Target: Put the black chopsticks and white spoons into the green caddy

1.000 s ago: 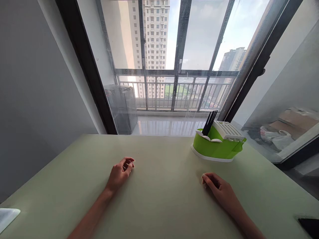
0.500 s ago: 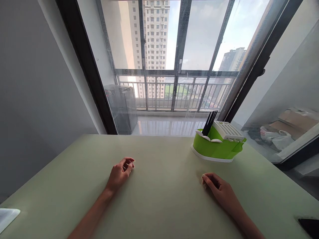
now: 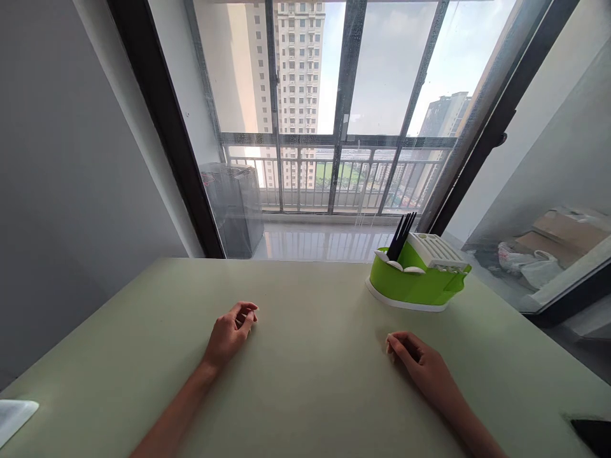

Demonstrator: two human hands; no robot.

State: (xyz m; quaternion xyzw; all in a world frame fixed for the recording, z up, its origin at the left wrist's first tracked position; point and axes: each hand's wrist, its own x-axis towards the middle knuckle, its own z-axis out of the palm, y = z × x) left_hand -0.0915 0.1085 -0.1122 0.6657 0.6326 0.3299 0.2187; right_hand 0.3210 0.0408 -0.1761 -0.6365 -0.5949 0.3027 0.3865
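Now we rest both hands on the pale green surface [image 3: 310, 381], holding nothing. Our left hand [image 3: 230, 333] lies left of centre with its fingers loosely curled inward, thumb near the fingertips. Our right hand [image 3: 422, 364] lies to the right, also half curled, knuckles up. Farther off and to the right stands a green holder [image 3: 414, 283] with dark sticks [image 3: 401, 235] upright in it, near the right hand but apart from it.
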